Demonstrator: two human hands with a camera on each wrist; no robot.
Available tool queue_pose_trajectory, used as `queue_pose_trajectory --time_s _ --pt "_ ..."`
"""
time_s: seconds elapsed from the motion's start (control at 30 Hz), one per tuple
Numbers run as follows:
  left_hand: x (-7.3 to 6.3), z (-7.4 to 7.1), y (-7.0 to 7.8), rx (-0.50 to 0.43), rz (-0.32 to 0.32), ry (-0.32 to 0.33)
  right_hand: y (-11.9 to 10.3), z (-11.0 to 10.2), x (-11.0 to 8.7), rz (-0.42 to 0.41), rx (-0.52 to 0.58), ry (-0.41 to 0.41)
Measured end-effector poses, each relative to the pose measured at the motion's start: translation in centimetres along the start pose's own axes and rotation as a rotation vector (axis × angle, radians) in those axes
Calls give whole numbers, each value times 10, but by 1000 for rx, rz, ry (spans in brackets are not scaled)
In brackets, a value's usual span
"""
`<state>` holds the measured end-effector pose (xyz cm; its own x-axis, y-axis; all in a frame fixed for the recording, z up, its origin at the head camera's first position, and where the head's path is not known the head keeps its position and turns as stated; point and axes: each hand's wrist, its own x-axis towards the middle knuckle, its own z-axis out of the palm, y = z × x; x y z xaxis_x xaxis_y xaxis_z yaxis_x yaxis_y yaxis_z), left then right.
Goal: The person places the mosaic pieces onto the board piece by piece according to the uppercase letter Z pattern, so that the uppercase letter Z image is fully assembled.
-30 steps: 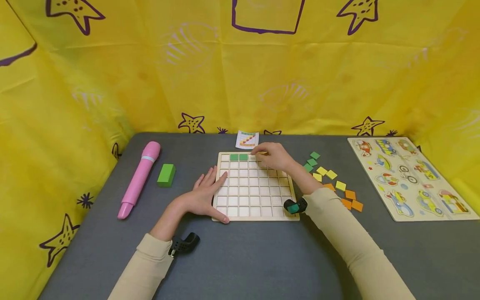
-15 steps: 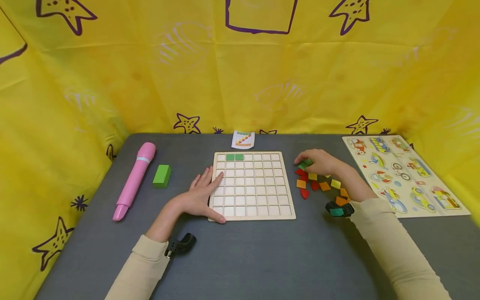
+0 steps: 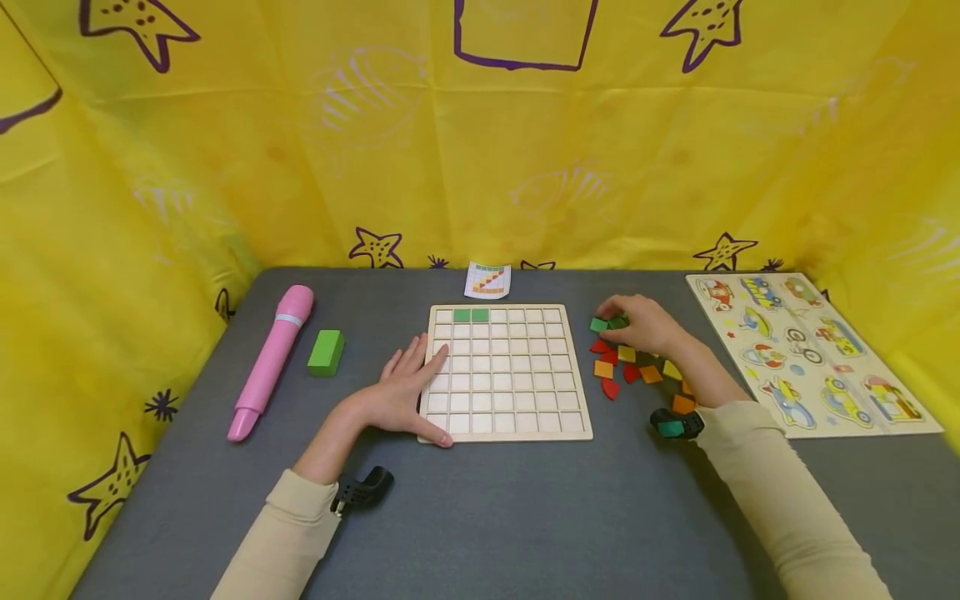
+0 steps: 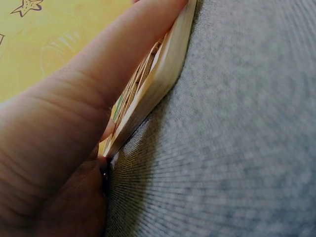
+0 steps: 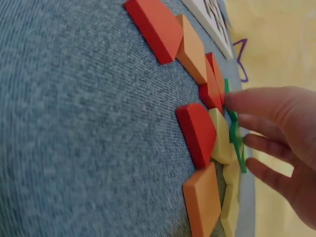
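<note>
Centrally, the left hand (image 3: 397,400) rests, fingers spread wide, on the left edge of the board (image 3: 506,382), while the right hand (image 3: 643,325) – fingers narrowed, pinching a green tile (image 3: 598,325) – lies beyond its right edge, near red pieces (image 3: 611,389).

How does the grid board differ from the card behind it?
The grid board is larger than the card. The board holds two green tiles; the card shows green, yellow, red and orange. The left hand touches the board, not the card. Both have green at top.
</note>
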<state>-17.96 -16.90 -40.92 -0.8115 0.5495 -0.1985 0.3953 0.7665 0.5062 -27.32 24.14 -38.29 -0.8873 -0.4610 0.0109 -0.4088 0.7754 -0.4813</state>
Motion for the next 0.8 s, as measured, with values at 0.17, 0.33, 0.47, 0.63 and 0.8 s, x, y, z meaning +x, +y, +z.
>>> queue_pose_trajectory --time_s 0.17,0.33,0.47,0.63,0.8 --pt "0 -1 1 4 -8 -6 -1 4 3 4 33 35" --pt "0 -1 1 3 -13 -13 -18 14 15 52 142 80" --pt "0 -2 0 0 -12 -10 -42 24 34 39 174 72" --pt "-1 -2 0 -16 -7 -3 -72 41 58 -52 150 39" --pt "-1 -1 1 -27 2 -2 -92 56 74 -88 134 7"
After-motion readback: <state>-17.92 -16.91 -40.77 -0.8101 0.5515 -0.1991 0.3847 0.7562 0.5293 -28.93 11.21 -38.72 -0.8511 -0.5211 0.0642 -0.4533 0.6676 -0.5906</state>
